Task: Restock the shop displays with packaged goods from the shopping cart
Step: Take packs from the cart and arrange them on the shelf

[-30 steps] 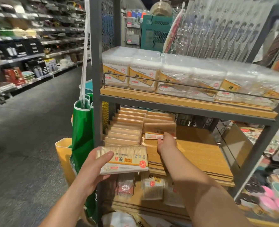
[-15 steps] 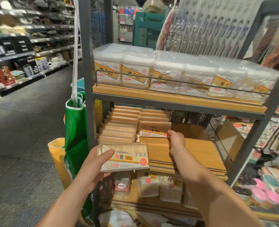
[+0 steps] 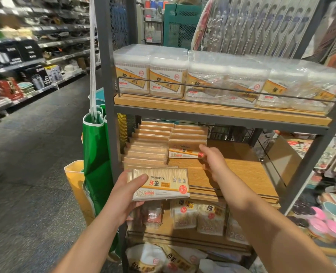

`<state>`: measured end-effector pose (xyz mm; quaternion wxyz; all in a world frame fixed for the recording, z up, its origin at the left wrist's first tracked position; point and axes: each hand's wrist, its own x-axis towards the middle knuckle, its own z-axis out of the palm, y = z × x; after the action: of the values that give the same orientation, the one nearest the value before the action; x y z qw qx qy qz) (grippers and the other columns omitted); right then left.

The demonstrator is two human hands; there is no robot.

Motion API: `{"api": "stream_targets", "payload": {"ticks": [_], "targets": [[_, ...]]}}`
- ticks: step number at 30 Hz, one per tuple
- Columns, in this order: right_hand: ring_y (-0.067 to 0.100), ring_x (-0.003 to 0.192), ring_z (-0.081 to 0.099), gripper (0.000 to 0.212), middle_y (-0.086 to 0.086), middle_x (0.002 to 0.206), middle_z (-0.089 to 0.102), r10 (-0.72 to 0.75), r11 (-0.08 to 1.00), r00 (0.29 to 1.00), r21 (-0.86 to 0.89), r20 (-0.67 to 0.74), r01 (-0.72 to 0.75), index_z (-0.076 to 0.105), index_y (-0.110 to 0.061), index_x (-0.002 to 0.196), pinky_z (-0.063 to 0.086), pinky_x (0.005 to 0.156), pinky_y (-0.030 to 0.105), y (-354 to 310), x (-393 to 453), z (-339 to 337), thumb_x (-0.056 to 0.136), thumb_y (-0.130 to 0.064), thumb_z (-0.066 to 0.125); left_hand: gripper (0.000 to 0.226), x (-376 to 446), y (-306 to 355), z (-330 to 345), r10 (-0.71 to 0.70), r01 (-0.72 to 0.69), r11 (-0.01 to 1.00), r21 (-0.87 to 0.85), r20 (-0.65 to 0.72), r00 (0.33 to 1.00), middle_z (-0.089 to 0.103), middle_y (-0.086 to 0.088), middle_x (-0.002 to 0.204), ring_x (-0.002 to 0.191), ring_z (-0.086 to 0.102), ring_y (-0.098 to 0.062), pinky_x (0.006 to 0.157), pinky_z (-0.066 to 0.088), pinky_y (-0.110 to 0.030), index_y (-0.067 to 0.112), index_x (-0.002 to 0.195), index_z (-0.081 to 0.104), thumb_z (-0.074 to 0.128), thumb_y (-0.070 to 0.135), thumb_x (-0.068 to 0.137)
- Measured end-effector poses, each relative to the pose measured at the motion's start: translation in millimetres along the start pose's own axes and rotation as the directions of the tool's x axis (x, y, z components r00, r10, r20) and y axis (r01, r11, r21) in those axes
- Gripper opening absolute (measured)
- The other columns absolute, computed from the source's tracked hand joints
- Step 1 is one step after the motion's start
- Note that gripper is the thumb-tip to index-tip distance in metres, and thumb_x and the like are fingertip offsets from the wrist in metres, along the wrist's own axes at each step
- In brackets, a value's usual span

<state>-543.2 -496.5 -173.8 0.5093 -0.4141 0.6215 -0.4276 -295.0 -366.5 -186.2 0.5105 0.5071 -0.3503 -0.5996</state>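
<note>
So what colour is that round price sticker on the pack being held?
Red, on the toothpick pack, head view.

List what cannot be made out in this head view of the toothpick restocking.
- Shopping cart: not in the head view at all.
- Right hand: reaches the front toothpick pack on the shelf; its fingertips hide whether it grips or only touches.
- Small print on the toothpick pack in the left hand: too small and blurred.
- Goods on the lowest shelf: cut off by the bottom edge.

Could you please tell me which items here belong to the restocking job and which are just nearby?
In the job:
toothpick pack in left hand
shelved toothpick packs, touched by right hand
middle shelf

Nearby only:
cotton swab boxes
green bag
</note>
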Motion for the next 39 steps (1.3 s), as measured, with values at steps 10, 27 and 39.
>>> {"api": "stream_targets", "payload": {"ticks": [10, 27, 39], "targets": [[0.011, 0.075, 0.071, 0.021, 0.004, 0.092, 0.077, 0.162, 0.903, 0.875, -0.427, 0.457, 0.056, 0.069, -0.016, 0.098, 0.058, 0.063, 0.022, -13, -76, 6, 0.089, -0.034, 0.070, 0.045, 7, 2, 14, 0.014, -0.015, 1.000, -0.022, -0.021, 1.000, 0.076, -0.002, 0.100, 0.089, 0.071, -0.018, 0.071, 0.049, -0.035, 0.024, 0.129, 0.051, 0.069, 0.031, 0.089], [0.017, 0.094, 0.069, 0.021, 0.007, 0.106, 0.071, -0.047, 0.971, 0.997, 0.234, -0.056, 0.059, 0.060, -0.009, 0.115, 0.057, 0.063, 0.021, 7, -18, -88, 0.096, -0.018, 0.059, 0.020, 13, 10, 1, 0.016, -0.011, 1.000, 0.029, -0.172, 0.985, 0.076, -0.002, 0.092, 0.079, 0.070, -0.015, 0.057, 0.044, -0.026, 0.018, 0.114, 0.059, 0.056, 0.031, 0.099], [0.017, 0.096, 0.065, 0.018, 0.004, 0.106, 0.066, -0.194, 0.931, 0.980, -0.304, 0.053, 0.201, 0.055, -0.015, 0.107, 0.057, 0.085, 0.035, 21, 24, -19, 0.094, -0.022, 0.064, 0.029, 7, 4, -1, 0.006, 0.001, 0.999, 0.053, -0.145, 0.989, 0.075, -0.008, 0.100, 0.080, 0.066, -0.018, 0.057, 0.044, -0.028, 0.014, 0.122, 0.058, 0.055, 0.033, 0.099]]}}
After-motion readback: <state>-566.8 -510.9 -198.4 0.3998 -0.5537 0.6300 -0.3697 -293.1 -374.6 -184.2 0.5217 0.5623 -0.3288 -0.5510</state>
